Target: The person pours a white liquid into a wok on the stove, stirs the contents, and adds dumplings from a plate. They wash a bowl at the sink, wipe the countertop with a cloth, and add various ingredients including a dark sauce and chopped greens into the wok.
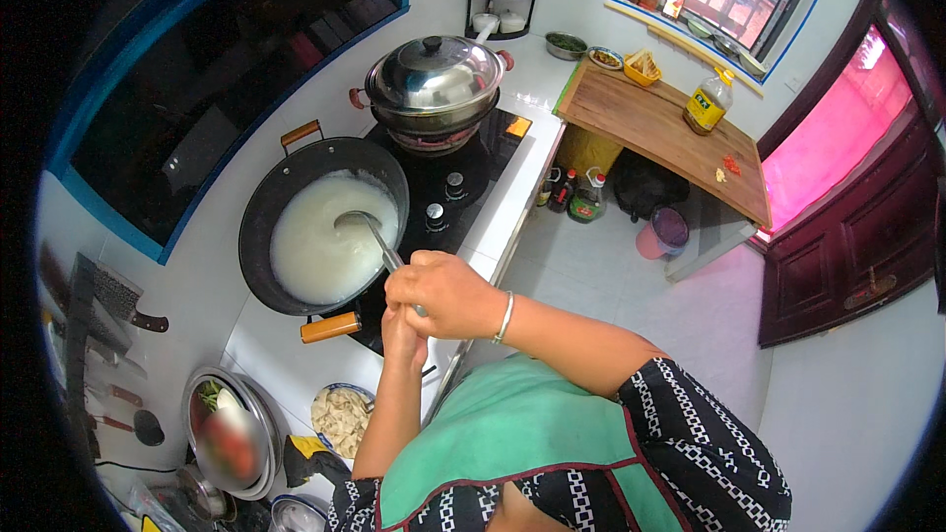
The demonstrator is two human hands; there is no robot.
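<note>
A black wok [258, 241] with wooden handles stands on the stove's near burner, holding a milky white liquid [320, 236]. The bowl of a metal ladle [357, 220] dips into this liquid. Its handle runs up toward me, and my right hand [440, 294], with a bracelet at the wrist, is wrapped around it. Just below and touching it, my left hand [402, 337] is also closed on the handle's end; some of its fingers are hidden. The wok's near wooden handle [331, 327] lies to the left of my hands.
A lidded steel pot [434, 79] sits on the far burner of the black stove [463, 199]. Near left are a plate of pale pieces [341, 418] and stacked metal bowls [268, 453]. Knives [128, 300] hang on the left wall. An oil jug [709, 101] stands on the wooden board [631, 103].
</note>
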